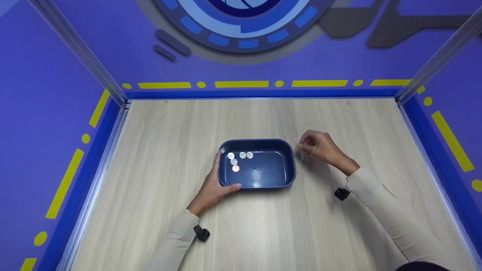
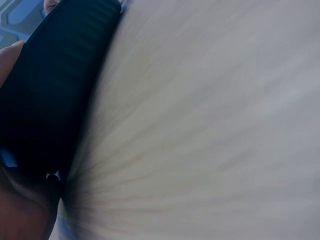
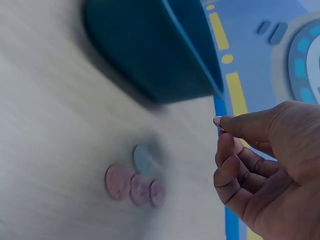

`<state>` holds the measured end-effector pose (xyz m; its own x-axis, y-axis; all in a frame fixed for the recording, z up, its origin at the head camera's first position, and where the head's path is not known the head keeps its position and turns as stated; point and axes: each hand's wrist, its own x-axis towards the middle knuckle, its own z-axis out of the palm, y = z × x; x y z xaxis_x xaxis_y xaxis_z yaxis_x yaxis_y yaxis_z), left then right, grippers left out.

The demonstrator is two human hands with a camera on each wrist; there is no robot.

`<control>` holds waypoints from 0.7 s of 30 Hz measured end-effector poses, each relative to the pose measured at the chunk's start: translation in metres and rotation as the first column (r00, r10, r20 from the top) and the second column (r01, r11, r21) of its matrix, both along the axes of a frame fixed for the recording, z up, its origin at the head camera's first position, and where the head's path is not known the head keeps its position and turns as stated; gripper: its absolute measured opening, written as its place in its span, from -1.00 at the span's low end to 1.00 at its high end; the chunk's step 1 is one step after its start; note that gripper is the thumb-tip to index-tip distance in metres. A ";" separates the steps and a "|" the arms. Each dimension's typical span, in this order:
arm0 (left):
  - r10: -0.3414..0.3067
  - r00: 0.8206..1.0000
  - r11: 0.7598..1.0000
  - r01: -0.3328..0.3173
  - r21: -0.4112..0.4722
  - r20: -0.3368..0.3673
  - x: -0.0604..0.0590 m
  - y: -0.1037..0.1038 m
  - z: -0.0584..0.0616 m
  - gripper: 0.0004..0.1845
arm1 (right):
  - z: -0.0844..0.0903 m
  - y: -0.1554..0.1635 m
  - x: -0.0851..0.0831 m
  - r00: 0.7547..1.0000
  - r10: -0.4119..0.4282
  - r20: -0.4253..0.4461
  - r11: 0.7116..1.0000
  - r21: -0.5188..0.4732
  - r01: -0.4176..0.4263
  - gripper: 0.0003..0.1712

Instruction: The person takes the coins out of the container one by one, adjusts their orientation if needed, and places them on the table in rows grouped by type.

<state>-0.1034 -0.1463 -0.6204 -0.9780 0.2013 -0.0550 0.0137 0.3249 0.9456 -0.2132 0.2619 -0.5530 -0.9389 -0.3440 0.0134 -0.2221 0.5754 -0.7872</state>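
Note:
A dark blue rectangular bin [image 1: 256, 187] sits on the table with several coins [image 1: 235, 168] lying flat inside, toward its left end. One coin looks coppery, the others silvery. My left hand [image 1: 213, 188] grips the bin's left end, thumb along the near rim; its palm edge shows beside the wall in the left wrist view. Just beyond the bin's right end, my right hand [image 1: 320, 148] pinches a small coin [image 3: 217, 121] between thumb and forefinger, its other fingers curled. Below that hand, several loose coins [image 3: 140, 190] lie on the tabletop, one silvery and the rest pinkish.
The pale wood-grain table [image 1: 162, 150] is enclosed by a blue-purple back panel [image 1: 113, 49] and side panels with yellow dashes. Metal rails [image 1: 90, 195] run along the table's side edges. Each sleeve carries a small black wrist camera [image 1: 342, 194].

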 end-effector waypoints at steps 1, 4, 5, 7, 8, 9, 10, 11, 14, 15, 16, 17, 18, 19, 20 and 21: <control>0.000 1.000 1.000 0.000 0.002 0.000 0.000 0.000 0.000 0.48 | -0.003 0.002 -0.002 1.000 -0.008 0.003 1.000 0.003 0.008 -0.92; -0.001 1.000 1.000 0.001 0.010 -0.002 -0.001 0.001 0.000 0.48 | -0.010 0.009 -0.005 1.000 -0.025 0.010 0.999 0.024 0.025 -0.91; 0.000 1.000 1.000 0.000 0.013 -0.001 -0.001 0.001 0.000 0.49 | -0.012 0.011 -0.006 0.999 -0.029 0.015 0.999 0.031 0.029 -0.92; -0.002 1.000 1.000 0.002 0.015 0.005 -0.001 0.001 0.000 0.49 | -0.016 0.015 -0.008 0.999 -0.040 0.028 0.998 0.047 0.039 -0.93; -0.001 1.000 1.000 0.001 0.016 0.006 0.000 0.001 0.000 0.49 | -0.018 0.016 -0.009 0.998 -0.043 0.034 0.998 0.054 0.042 -0.93; 0.000 1.000 1.000 0.000 0.018 0.007 0.000 0.001 0.000 0.49 | -0.021 0.017 -0.010 0.998 -0.047 0.036 0.997 0.060 0.044 -0.94; 0.001 1.000 1.000 -0.002 0.019 0.009 0.000 0.001 0.000 0.49 | -0.023 0.018 -0.012 0.998 -0.049 0.036 0.997 0.065 0.046 -0.95; 0.003 1.000 1.000 -0.003 0.020 0.009 0.000 0.001 0.000 0.49 | -0.025 0.019 -0.013 0.998 -0.051 0.036 0.997 0.064 0.048 -0.95; 0.008 1.000 1.000 -0.009 0.020 0.005 0.001 0.001 0.000 0.49 | -0.031 0.023 -0.016 0.998 -0.053 0.033 0.997 0.059 0.051 -0.96; 0.009 1.000 1.000 -0.009 0.020 0.004 0.001 0.001 0.000 0.48 | -0.033 0.024 -0.017 0.998 -0.055 0.040 0.997 0.054 0.053 -0.96; 0.009 1.000 1.000 -0.009 0.016 0.003 0.001 0.001 0.000 0.48 | -0.034 0.025 -0.017 0.997 -0.059 0.046 0.997 0.051 0.057 -0.95; 0.008 1.000 1.000 -0.008 0.013 0.003 0.001 0.001 0.000 0.48 | -0.036 0.026 -0.018 0.997 -0.063 0.052 0.997 0.050 0.060 -0.95; 0.008 1.000 1.000 -0.008 0.010 0.002 0.000 0.001 0.000 0.48 | -0.037 0.027 -0.018 0.996 -0.068 0.056 0.997 0.050 0.065 -0.95; 0.008 1.000 1.000 -0.008 0.008 0.001 0.000 0.001 0.001 0.48 | -0.038 0.027 -0.018 0.996 -0.072 0.059 0.996 0.051 0.069 -0.95; 0.008 1.000 1.000 -0.008 0.007 0.002 0.000 0.001 0.001 0.48 | -0.039 0.028 -0.018 0.995 -0.074 0.062 0.996 0.050 0.071 -0.94; 0.008 1.000 1.000 -0.008 0.007 0.002 0.000 0.000 0.001 0.48 | -0.040 0.028 -0.018 0.995 -0.075 0.064 0.996 0.049 0.072 -0.94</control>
<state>-0.1030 -0.1459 -0.6190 -0.9794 0.1942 -0.0552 0.0098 0.3187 0.9478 -0.2317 0.2902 -0.5926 -0.9599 -0.2730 -0.0637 -0.1266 0.6249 -0.7704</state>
